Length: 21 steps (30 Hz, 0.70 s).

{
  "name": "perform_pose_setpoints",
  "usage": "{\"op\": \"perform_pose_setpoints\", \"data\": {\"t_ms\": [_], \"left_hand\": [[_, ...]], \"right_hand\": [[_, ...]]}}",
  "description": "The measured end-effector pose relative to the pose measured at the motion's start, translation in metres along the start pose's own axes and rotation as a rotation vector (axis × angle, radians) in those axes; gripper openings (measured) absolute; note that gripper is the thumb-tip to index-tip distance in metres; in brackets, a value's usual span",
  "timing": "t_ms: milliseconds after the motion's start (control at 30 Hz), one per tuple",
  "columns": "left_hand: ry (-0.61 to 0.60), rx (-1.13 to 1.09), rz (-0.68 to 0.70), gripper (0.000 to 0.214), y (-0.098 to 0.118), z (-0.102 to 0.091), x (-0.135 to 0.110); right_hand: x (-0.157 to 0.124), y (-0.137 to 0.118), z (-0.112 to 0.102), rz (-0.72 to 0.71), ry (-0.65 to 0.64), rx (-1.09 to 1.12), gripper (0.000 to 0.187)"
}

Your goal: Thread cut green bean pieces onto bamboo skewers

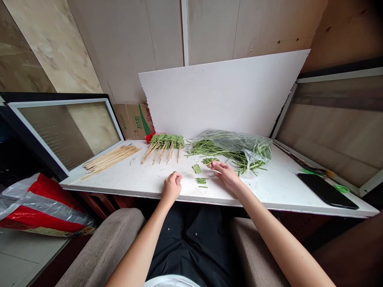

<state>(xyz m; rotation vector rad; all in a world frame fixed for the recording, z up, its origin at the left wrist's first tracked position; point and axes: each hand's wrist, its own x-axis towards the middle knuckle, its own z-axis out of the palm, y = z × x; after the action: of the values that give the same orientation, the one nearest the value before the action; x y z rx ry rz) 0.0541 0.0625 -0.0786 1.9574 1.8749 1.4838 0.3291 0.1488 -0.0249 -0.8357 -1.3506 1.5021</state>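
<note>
My left hand (172, 186) is closed around the blunt end of a bamboo skewer (187, 173), held just above the white tabletop. Several short green bean pieces (196, 169) sit side by side on that skewer. At its far end, the fingers of my right hand (224, 172) pinch together, seemingly on the skewer's tip. Below the skewer lies a small row of cut bean pieces (202, 181). Another pile of cut pieces (210, 160) is just behind my right fingertips, partly hidden by them.
Finished bean skewers (167, 140) are stacked at the back left, beside a bundle of bare skewers (110, 157). Long green beans spill from a clear plastic bag (257, 147). A black phone (326, 190) and scissors (311, 166) lie at right. A white board (221, 99) leans behind.
</note>
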Motion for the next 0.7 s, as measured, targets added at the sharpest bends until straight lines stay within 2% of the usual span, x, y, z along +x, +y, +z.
{"op": "perform_pose_setpoints", "data": {"t_ms": [500,700], "left_hand": [[0.023,0.018,0.015,0.017,0.0032,-0.0014,-0.0003],[0.022,0.031,0.028,0.018,0.0040,-0.0018,-0.0002]], "right_hand": [[-0.0020,-0.0015,0.0029,0.015,0.039,0.031,0.040],[-0.0007,-0.0002,0.0022,-0.002,0.009,0.013,0.037]]}}
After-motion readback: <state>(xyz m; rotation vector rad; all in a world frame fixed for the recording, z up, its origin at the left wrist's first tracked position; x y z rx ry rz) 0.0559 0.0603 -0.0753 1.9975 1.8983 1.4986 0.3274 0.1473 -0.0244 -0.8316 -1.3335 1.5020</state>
